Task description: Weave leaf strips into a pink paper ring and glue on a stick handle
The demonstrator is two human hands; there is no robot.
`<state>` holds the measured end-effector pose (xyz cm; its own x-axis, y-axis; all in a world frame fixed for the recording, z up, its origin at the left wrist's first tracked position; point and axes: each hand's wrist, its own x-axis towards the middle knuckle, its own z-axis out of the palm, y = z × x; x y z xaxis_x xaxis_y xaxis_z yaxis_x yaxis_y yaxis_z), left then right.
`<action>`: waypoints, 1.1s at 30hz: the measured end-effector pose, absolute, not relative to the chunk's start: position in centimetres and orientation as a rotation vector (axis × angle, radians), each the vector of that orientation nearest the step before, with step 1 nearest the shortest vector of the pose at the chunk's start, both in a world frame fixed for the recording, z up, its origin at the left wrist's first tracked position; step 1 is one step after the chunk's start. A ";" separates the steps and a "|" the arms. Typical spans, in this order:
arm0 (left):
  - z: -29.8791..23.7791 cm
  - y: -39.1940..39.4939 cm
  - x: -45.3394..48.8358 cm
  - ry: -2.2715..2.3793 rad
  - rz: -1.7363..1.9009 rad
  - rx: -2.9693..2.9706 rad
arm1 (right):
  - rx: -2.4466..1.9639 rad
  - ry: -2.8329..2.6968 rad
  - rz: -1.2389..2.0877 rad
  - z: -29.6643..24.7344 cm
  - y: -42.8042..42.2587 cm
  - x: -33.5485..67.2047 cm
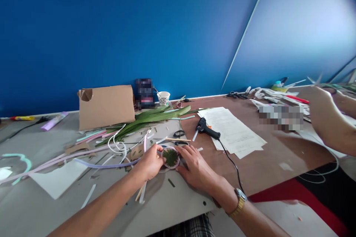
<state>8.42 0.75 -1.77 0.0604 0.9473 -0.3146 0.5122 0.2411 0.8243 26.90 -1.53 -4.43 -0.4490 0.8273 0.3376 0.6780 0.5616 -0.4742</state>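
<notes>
Between my two hands is a small round cup-like piece (pixel 170 158) with a pale pink rim and green cut bits inside. My left hand (pixel 152 162) pinches its left edge between thumb and fingers. Curved around the right side is my right hand (pixel 196 166), fingers and thumb on the rim. Just beyond lie black-handled scissors (pixel 179 133) and a thin wooden stick (pixel 178 139). A black glue gun (pixel 207 129) rests to the right, its cord running toward me. Long green leaves (pixel 155 117) stretch across the table behind my hands.
A cardboard box (pixel 107 106) and a patterned paper cup (pixel 164 98) stand by the blue wall. Pastel strips (pixel 52 162) and scraps litter the left side. Paper sheets (pixel 232 129) lie right of centre. Another person's arm (pixel 329 122) reaches in at far right, near piled tools and white cords.
</notes>
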 end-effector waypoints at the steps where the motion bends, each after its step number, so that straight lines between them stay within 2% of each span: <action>1: -1.8 0.7 8.4 1.583 0.588 1.407 | -1.202 -2.255 0.368 -4.4 -1.5 26.8; 9: -1.7 0.7 8.4 1.578 0.597 1.435 | -1.195 -2.216 0.385 -4.3 -1.4 26.4; 27: -2.0 0.8 8.5 1.658 0.544 1.413 | -1.054 -2.246 0.760 -2.6 -1.2 28.0; 33: -1.4 0.5 8.6 1.655 0.561 1.426 | -1.085 -2.191 0.703 -2.9 -1.3 28.1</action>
